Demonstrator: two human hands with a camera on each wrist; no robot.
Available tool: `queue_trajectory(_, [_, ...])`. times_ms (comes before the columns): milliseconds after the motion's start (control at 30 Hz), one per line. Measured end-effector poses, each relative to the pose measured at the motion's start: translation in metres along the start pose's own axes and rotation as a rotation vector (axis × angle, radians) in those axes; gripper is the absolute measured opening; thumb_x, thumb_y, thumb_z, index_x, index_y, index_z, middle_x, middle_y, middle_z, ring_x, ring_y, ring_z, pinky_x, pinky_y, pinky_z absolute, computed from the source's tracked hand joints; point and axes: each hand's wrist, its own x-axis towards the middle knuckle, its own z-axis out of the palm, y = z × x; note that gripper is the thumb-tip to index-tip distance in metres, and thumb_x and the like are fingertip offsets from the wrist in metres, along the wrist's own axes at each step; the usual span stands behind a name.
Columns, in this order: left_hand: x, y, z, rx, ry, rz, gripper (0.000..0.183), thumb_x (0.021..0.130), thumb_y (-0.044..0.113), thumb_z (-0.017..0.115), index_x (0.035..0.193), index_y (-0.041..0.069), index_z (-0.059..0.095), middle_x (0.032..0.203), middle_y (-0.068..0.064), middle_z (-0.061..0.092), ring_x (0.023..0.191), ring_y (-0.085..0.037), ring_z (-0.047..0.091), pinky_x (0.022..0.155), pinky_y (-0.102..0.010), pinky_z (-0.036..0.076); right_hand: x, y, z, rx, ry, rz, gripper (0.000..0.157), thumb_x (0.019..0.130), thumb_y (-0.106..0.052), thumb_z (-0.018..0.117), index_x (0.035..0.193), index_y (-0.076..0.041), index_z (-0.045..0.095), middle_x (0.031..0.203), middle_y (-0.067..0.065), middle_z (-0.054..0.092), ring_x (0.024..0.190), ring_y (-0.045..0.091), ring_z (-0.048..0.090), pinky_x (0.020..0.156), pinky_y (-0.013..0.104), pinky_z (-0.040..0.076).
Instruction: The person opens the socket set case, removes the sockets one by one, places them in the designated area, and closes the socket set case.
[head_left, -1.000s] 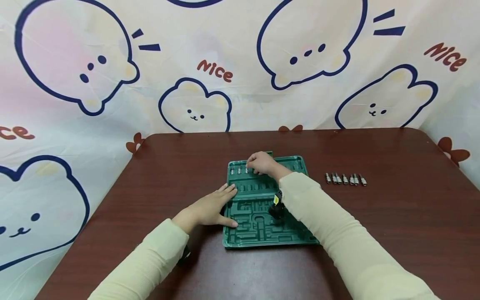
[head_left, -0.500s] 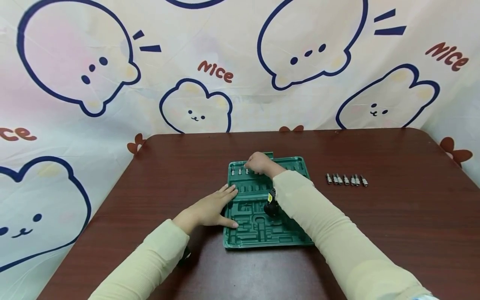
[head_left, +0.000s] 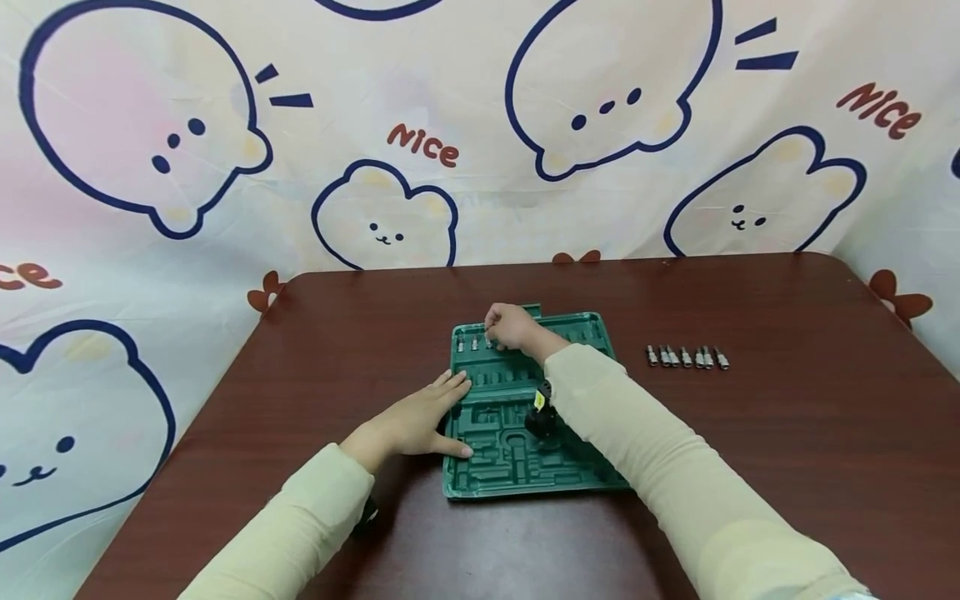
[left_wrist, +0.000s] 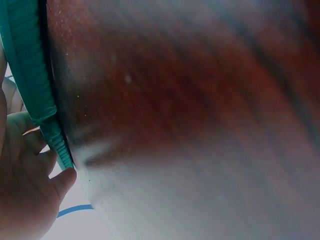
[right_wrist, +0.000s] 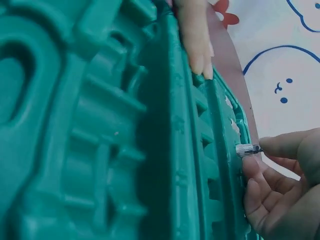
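Observation:
A green moulded tool case [head_left: 517,479] lies opened flat on the table. My left hand [head_left: 411,419] rests with spread fingers on its left edge; the left wrist view shows those fingers [left_wrist: 42,155] along the case's side. Over the far row of slots, my right hand [head_left: 513,327] pinches a small silver bit socket [right_wrist: 245,150] with a dark tip, which sits at a slot. Left of it in the same row are two more bit sockets [head_left: 474,342]. Part of the row is hidden under my right hand.
To the right of the case, several bit sockets [head_left: 686,357] stand in a loose line on the brown table [head_left: 795,450]. A cloth printed with cartoon bears [head_left: 585,208] hangs behind the table. My right forearm covers the case's right side.
My right hand shifts slightly left along the far row, and its fingers now show around the third bit socket. The left hand stays in place on the case.

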Motion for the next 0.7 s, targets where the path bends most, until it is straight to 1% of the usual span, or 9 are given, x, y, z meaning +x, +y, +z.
queue_trajectory(67, [-0.0011, -0.0012, -0.0010, 0.005, 0.002, -0.006, 0.094, 0.070, 0.060, 0.055, 0.139, 0.011, 0.015, 0.144, -0.002, 0.006, 0.130, -0.019, -0.001, 0.098, -0.040, 0.022, -0.0003, -0.0019, 0.0019, -0.019, 0.011, -0.006, 0.006, 0.088, -0.006, 0.048, 0.092, -0.002, 0.051, 0.094, 0.010, 0.050, 0.067, 0.020, 0.052, 0.059, 0.028, 0.043])
queue_trajectory(167, [-0.0010, -0.0008, -0.0016, 0.014, 0.000, -0.002, 0.093, 0.071, 0.060, 0.055, 0.139, 0.011, 0.015, 0.144, -0.002, 0.006, 0.130, -0.019, 0.000, 0.098, -0.040, 0.021, -0.0016, -0.0028, 0.0031, -0.055, 0.029, 0.011, 0.012, 0.089, -0.008, 0.048, 0.097, -0.002, 0.055, 0.099, 0.010, 0.052, 0.071, 0.019, 0.053, 0.063, 0.029, 0.044])
queue_trajectory(300, [-0.0006, 0.0012, -0.0022, 0.015, -0.007, 0.011, 0.093, 0.072, 0.059, 0.055, 0.139, 0.009, 0.015, 0.144, -0.004, 0.007, 0.129, -0.021, 0.001, 0.099, -0.041, 0.020, -0.0034, -0.0037, 0.0044, -0.092, 0.055, 0.036, 0.013, 0.088, -0.008, 0.049, 0.095, -0.002, 0.059, 0.098, 0.009, 0.054, 0.071, 0.019, 0.054, 0.065, 0.029, 0.045])
queue_trajectory(400, [-0.0008, 0.0015, -0.0022, 0.022, -0.010, 0.004, 0.093, 0.072, 0.059, 0.055, 0.139, 0.009, 0.015, 0.144, -0.004, 0.007, 0.129, -0.021, 0.001, 0.099, -0.040, 0.019, -0.0037, -0.0037, 0.0050, -0.093, 0.061, 0.028, 0.011, 0.088, -0.008, 0.050, 0.091, -0.003, 0.059, 0.097, 0.009, 0.055, 0.070, 0.019, 0.053, 0.064, 0.030, 0.044])
queue_trajectory(567, [-0.0012, 0.0007, -0.0022, 0.029, -0.013, -0.008, 0.093, 0.071, 0.059, 0.055, 0.139, 0.009, 0.015, 0.144, -0.004, 0.006, 0.129, -0.020, 0.001, 0.099, -0.040, 0.020, -0.0033, -0.0014, 0.0045, -0.037, 0.084, 0.026, 0.010, 0.087, -0.009, 0.051, 0.091, -0.005, 0.059, 0.098, 0.007, 0.054, 0.069, 0.019, 0.053, 0.062, 0.030, 0.043])
queue_trajectory(700, [-0.0013, 0.0010, -0.0037, 0.029, -0.017, -0.011, 0.093, 0.071, 0.059, 0.055, 0.139, 0.010, 0.014, 0.144, -0.003, 0.006, 0.129, -0.020, 0.000, 0.099, -0.039, 0.019, -0.0045, -0.0019, 0.0035, 0.085, 0.113, 0.022, 0.011, 0.088, -0.010, 0.050, 0.093, -0.005, 0.057, 0.098, 0.009, 0.052, 0.071, 0.021, 0.052, 0.063, 0.030, 0.043])
